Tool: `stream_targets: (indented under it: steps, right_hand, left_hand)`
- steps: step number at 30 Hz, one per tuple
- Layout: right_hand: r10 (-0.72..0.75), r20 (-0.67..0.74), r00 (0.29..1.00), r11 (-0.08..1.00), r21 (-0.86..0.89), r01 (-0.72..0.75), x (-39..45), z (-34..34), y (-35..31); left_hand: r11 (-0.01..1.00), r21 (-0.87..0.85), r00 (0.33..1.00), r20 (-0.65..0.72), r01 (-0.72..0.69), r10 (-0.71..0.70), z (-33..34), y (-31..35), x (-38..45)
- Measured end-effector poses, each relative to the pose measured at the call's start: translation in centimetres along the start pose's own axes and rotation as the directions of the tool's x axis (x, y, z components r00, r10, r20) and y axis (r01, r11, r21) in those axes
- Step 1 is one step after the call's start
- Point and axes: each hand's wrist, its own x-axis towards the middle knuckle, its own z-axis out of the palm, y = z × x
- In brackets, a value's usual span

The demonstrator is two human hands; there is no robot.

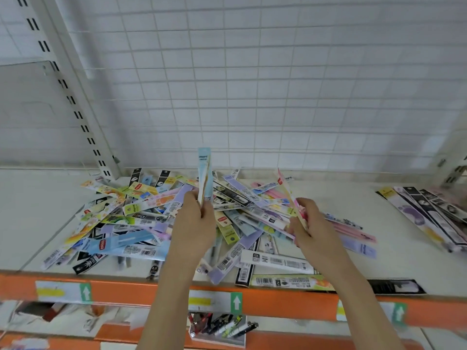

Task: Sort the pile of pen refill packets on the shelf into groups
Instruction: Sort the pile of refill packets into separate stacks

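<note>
Now | left hand (193, 223) fingers clamp blue packet (203, 173) upright | right hand (312, 223) fingers pinch pink packet (290, 198)

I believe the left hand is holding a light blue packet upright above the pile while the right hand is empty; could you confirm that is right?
Not quite. The head view shows the left hand holding the light blue packet upright above the pile, as you say, but the right hand is not empty: its fingers grip a pink and yellow packet that tilts up from it.
</note>
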Motion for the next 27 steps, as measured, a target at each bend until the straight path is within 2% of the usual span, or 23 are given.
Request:
stream_targets:
  steps: [4,7,10,14,17,20,24,27]
  right_hand:
    - [-0.031,-0.052,0.998,0.998,0.047,0.034,-0.8,-1.4,1.2]
    - [-0.01,-0.133,0.991,0.991,0.132,0.027,-1.3,-3.1,1.5]
    - [0.006,-0.118,0.993,0.985,0.172,0.014,-2.0,-5.2,1.8]
    - [0.035,-0.056,0.998,0.968,0.249,-0.02,-2.9,-7.1,3.4]
    - [0.075,-0.032,0.997,0.95,0.308,-0.062,-3.1,-7.4,5.4]
    - [0.088,-0.017,0.996,0.927,0.368,-0.076,-3.2,-7.5,6.4]
    - [0.032,-0.001,0.999,0.945,0.326,-0.03,-2.8,-8.1,6.3]
    - [-0.074,0.014,0.997,0.975,0.211,0.069,-2.5,-8.8,6.3]
  left_hand:
    - [0.99,-0.138,0.999,-0.047,0.009,-0.015,1.3,1.7,-1.0]
    - [0.965,-0.257,0.996,-0.081,-0.048,0.028,2.8,3.0,-2.3]
    - [0.969,-0.224,0.993,-0.084,-0.105,0.088,4.3,3.7,-3.6]
    - [0.976,-0.206,0.995,-0.085,-0.07,0.053,6.0,4.1,-5.2]
    - [0.97,-0.203,0.988,-0.111,-0.131,0.11,6.7,4.3,-6.7]
    - [0.968,-0.212,0.985,-0.135,-0.135,0.108,7.1,3.8,-8.2]
    - [0.956,-0.256,0.969,-0.231,-0.144,0.084,6.6,3.3,-9.4]
    - [0.957,-0.225,0.949,-0.294,-0.182,0.111,5.7,3.9,-10.4]
